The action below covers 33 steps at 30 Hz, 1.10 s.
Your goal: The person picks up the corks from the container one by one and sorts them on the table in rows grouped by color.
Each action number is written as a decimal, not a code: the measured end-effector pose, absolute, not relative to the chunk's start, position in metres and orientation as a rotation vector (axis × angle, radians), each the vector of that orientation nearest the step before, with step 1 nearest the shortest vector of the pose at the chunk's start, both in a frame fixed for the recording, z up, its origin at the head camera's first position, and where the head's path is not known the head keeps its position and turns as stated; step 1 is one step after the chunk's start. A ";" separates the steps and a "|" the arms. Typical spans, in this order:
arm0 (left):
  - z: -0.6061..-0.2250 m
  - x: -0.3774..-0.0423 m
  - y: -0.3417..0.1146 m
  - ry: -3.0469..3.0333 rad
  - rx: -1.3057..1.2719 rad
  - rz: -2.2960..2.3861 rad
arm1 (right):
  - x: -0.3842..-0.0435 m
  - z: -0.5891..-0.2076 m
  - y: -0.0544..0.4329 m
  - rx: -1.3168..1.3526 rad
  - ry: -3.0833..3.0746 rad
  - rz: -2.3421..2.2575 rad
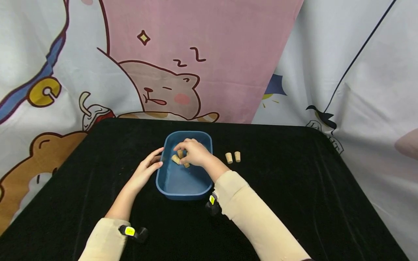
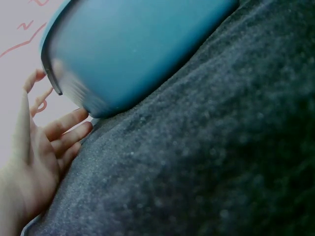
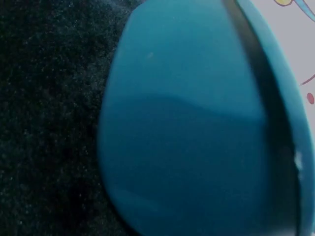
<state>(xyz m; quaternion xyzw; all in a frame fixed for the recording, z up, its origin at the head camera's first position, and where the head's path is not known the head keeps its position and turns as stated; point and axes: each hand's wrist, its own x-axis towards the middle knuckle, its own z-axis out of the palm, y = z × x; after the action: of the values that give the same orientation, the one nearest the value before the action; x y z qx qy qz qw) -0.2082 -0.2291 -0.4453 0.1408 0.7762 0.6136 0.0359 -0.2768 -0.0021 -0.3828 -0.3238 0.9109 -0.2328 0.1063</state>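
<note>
- My right hand (image 1: 196, 153) is down inside the blue box (image 1: 186, 185), with its fingers bent over some little corks (image 1: 175, 159). I cannot tell if it pinches 1 of them, because my fingers hide that bit.
- I can see at least 3 corks in the box, bunched close together under and beside those fingers, in the far half.
- My left hand (image 1: 145, 172) is loosely spread, wrapped around nothing. Its fingertips are at the left side of the box, but I cannot tell if they all touch.
- 2 more corks (image 1: 229, 158) sit side by side, a bit apart, just right of the box.
- The box and those 2 are on a fuzzy black cloth (image 1: 294, 199).
- My sleeves (image 1: 261, 221) are cream.
- Behind is a pink and white curtain (image 1: 228, 43) with a sleepy bear.
</note>
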 end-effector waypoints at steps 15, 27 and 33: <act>-0.445 -0.208 -0.229 2.383 0.439 1.891 | -0.282 -0.396 -0.011 -0.905 2.740 -0.567; -0.446 -0.210 -0.227 2.393 0.447 1.891 | -0.283 -0.405 -0.014 -0.922 2.779 -0.479; -0.445 -0.208 -0.228 2.389 0.444 1.884 | -0.283 -0.406 -0.014 -0.927 2.784 -0.546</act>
<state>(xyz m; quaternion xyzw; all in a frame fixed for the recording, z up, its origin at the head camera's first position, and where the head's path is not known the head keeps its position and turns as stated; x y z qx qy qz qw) -0.2084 -0.2284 -0.4452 0.1445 0.7765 0.6124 0.0337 -0.2831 -0.0138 -0.4060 -0.3097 0.9299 -0.1823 0.0785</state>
